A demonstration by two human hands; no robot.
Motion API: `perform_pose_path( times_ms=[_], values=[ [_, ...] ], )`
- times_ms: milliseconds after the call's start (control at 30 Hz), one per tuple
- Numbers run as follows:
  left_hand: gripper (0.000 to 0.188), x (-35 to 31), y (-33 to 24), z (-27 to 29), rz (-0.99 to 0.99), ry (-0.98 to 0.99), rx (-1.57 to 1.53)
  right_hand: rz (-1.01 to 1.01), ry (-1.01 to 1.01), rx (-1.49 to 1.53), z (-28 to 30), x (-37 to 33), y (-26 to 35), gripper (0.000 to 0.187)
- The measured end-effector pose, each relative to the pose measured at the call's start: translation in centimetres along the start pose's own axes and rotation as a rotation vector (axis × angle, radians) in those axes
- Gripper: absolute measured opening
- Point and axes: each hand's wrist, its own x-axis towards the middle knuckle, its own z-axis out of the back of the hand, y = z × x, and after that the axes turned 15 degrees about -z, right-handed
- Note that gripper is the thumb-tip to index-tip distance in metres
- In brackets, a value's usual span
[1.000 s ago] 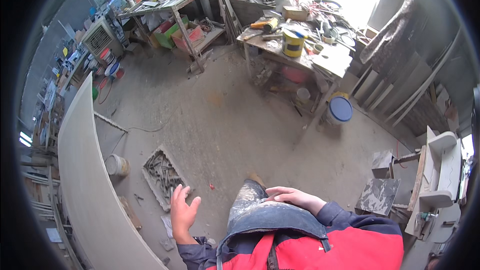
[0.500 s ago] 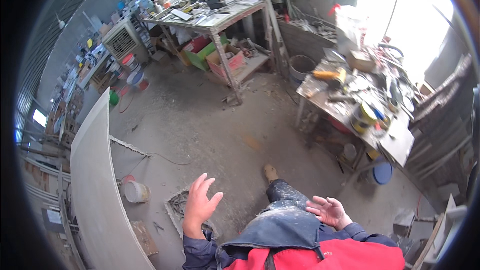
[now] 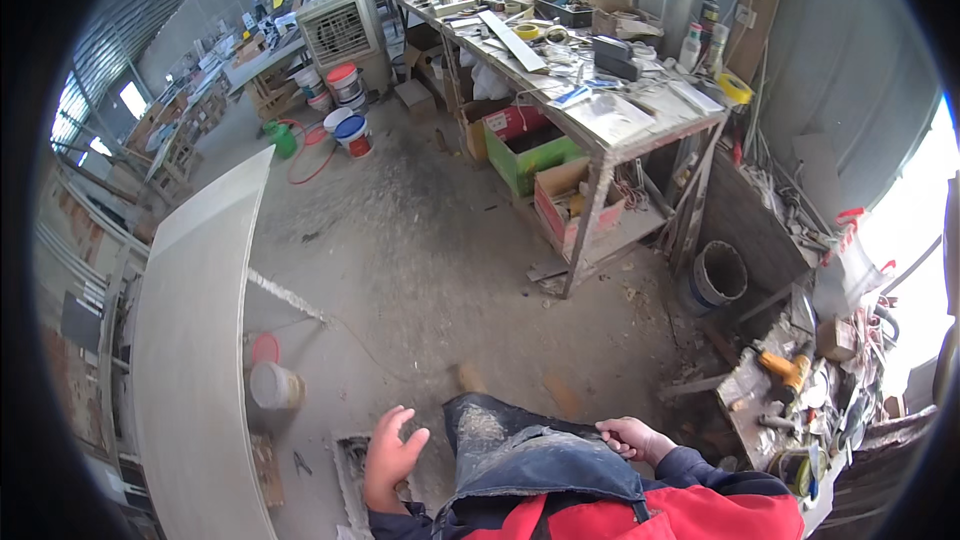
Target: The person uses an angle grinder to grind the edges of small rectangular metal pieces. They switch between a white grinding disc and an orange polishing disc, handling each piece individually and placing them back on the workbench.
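Note:
My left hand is raised over the floor at the lower middle, fingers apart and holding nothing. At the right, my right hand has its fingers closed on the edge of the dusty dark apron I wear over red clothing. The apron spreads out in front of me, streaked with pale dust. Left of my left hand, a long pale panel reaches from the lower edge toward the middle of the room. A white bucket stands beside it, and pliers lie on the floor.
A cluttered workbench stands ahead, with a green box and a red box beneath. At right, a low table holds a yellow power tool. A bin stands between them. Farther off are an air cooler and paint buckets.
My view has swung to the right, bringing the workbench closer. My right hand went from open fingers to closed on the apron's edge. My left hand stays open, slightly lower.

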Motion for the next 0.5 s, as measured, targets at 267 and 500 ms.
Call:
perform_pose_path(
  times_ms=[267, 500],
  values=[
    [0.053, 29.5, 7.8, 6.7, -0.073, 0.207, 0.015, 0.240, -0.624, 0.106, -7.0, 10.4, 19.2, 0.021],
    [0.051, 56.6, 5.7, 10.7, -0.418, 0.305, 0.113, 0.145, -0.784, 0.042, -10.4, 14.6, 31.5, 0.036]
  ],
)
